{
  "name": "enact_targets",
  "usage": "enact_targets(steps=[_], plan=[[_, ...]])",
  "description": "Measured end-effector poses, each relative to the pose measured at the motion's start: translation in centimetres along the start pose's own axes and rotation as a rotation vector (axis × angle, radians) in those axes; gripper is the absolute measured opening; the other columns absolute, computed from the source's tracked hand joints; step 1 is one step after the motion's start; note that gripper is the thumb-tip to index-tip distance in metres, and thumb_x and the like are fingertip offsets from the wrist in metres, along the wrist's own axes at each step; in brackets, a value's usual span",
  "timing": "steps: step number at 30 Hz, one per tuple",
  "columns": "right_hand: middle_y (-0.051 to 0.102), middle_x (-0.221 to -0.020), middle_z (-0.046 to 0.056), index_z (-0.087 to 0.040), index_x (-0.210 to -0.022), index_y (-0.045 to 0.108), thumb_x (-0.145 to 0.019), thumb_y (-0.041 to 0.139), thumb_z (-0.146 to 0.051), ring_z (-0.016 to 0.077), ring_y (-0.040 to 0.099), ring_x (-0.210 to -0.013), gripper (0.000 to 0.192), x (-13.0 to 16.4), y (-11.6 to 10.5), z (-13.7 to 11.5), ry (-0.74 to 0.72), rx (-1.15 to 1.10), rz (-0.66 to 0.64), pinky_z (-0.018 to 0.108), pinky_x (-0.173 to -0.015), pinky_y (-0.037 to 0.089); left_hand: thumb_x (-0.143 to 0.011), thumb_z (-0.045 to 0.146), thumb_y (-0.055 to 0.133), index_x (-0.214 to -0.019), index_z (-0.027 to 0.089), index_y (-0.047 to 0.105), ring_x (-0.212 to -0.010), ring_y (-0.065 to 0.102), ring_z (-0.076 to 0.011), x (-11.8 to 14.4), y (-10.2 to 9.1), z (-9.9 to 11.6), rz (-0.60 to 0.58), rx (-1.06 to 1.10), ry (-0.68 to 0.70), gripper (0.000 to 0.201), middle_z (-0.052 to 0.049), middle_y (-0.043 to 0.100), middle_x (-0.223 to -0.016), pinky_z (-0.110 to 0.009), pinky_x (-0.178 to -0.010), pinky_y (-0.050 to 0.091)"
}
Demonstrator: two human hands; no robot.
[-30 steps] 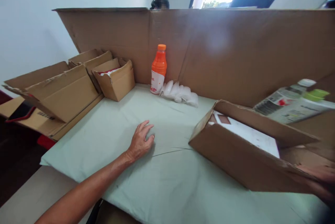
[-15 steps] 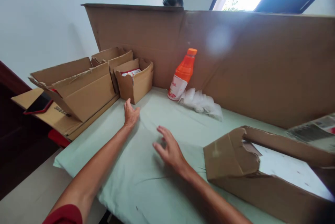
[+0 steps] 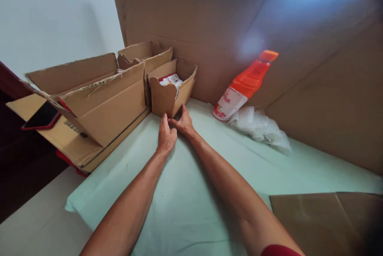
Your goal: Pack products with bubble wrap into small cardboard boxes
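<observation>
Two hands are meeting at the foot of a small open carton (image 3: 172, 94): we are pressing our left hand (image 3: 166, 136) and right hand (image 3: 183, 122), fingers loosely spread and gripping nothing, against its lower front corner on the pale cloth (image 3: 191, 192). A red-and-white packet (image 3: 169, 80) is lying inside, its print unreadable. Larger cartons (image 3: 101, 96) are crowding the left; an orange bottle (image 3: 245, 84), its red label lettering illegible, is leaning beside white wrapping (image 3: 260, 128). A cardboard wall (image 3: 224, 28) is closing the far edge.
</observation>
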State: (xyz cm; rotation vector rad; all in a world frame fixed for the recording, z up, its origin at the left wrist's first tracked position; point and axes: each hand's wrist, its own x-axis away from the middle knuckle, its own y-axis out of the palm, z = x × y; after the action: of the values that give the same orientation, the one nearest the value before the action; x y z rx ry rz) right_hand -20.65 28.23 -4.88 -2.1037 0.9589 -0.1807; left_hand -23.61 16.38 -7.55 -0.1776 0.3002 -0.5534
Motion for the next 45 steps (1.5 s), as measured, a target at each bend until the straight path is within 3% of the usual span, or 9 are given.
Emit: enact_targets(steps=[11,19,25,28,32,35,38,41,45], plan=[[0.054,-0.147,0.02,-0.011,-0.15,0.038,-0.092,0.059,-0.027,0.0308,0.051,-0.136,0.064,4.4,-1.0,-1.3,-0.027,0.236,-0.066,0.047,-0.113,0.037,-0.072,0.006,0.055,-0.146,0.009,0.046,-0.142,0.047,-0.0295,0.4,-0.4,1.1,0.009,-0.061,-0.017,0.074,-0.019,0.053,-0.149,-0.042,-0.123,0.032],[0.043,-0.159,0.012,-0.018,-0.144,0.053,-0.099,0.057,-0.039,0.0276,0.034,-0.149,0.05,19.3,-4.8,-1.7,-0.23,0.335,-0.277,0.045,-0.121,0.028,-0.079,0.016,0.051,-0.145,0.002,0.039,-0.141,0.047,-0.033,1.0,-1.0,1.2,-0.031,-0.132,-0.03,0.069,-0.025,0.049,-0.149,-0.046,-0.119,0.036],[0.046,-0.157,0.013,-0.017,-0.143,0.053,-0.098,0.059,-0.039,0.0273,0.035,-0.149,0.051,34.3,-11.5,-0.6,-0.341,0.194,-0.391,0.045,-0.123,0.027,-0.078,0.017,0.052,-0.119,0.012,0.058,-0.128,0.054,-0.0305,1.9,-1.8,2.8,-0.114,-0.37,0.082,0.041,-0.011,0.061,-0.129,-0.05,-0.115,0.038],[0.06,-0.145,0.009,-0.019,-0.127,0.066,-0.097,0.059,-0.031,0.0229,0.046,-0.143,0.033,41.1,-15.2,1.7,-0.309,0.097,-0.272,0.041,-0.12,0.034,-0.075,0.018,0.052,-0.101,0.015,0.06,-0.131,0.05,-0.0323,2.3,-1.7,3.3,-0.189,-0.476,0.142,0.028,-0.01,0.061,-0.125,-0.053,-0.116,0.035],[0.076,-0.113,0.007,-0.025,-0.108,0.072,-0.097,0.054,-0.023,0.0234,0.067,-0.114,0.021,48.9,-21.2,6.3,0.023,0.073,0.236,0.044,-0.101,0.052,-0.075,0.027,0.053,-0.089,0.017,0.06,-0.129,0.052,-0.0366,3.5,-1.3,3.5,-0.32,-0.566,0.236,0.018,-0.014,0.065,-0.12,-0.058,-0.115,0.035],[0.074,-0.117,0.008,-0.027,-0.111,0.071,-0.097,0.056,-0.036,0.0267,0.069,-0.109,0.023,52.8,-26.5,9.8,0.374,0.04,0.599,0.047,-0.097,0.055,-0.081,0.035,0.049,-0.095,0.016,0.064,-0.131,0.052,-0.0397,6.8,-0.6,3.5,-0.416,-0.597,0.322,0.028,-0.02,0.065,-0.124,-0.061,-0.114,0.035],[0.066,-0.133,0.011,-0.027,-0.127,0.064,-0.091,0.063,-0.048,0.0302,0.066,-0.116,0.042,53.9,-30.8,12.7,0.583,-0.078,0.753,0.048,-0.096,0.055,-0.085,0.046,0.05,-0.112,0.017,0.067,-0.134,0.051,-0.0397,12.6,0.6,3.6,-0.601,-0.53,0.472,0.043,-0.019,0.061,-0.136,-0.061,-0.114,0.036],[0.058,-0.145,0.012,-0.028,-0.139,0.053,-0.083,0.071,-0.051,0.0317,0.059,-0.127,0.063,52.3,-33.1,14.9,0.528,-0.195,0.696,0.049,-0.098,0.054,-0.084,0.053,0.058,-0.131,0.025,0.061,-0.139,0.048,-0.0353,19.4,2.3,5.1,-0.8,-0.337,0.511,0.055,-0.014,0.054,-0.149,-0.059,-0.117,0.034],[0.062,-0.139,0.012,-0.026,-0.135,0.056,-0.078,0.075,-0.057,0.0323,0.06,-0.124,0.068,49.1,-33.1,16.7,0.387,-0.284,0.504,0.05,-0.102,0.051,-0.082,0.05,0.068,-0.151,0.022,0.041,-0.148,0.037,-0.0357,25.6,5.5,9.8,-0.921,-0.104,0.314,0.079,-0.016,0.041,-0.159,-0.057,-0.12,0.031]])
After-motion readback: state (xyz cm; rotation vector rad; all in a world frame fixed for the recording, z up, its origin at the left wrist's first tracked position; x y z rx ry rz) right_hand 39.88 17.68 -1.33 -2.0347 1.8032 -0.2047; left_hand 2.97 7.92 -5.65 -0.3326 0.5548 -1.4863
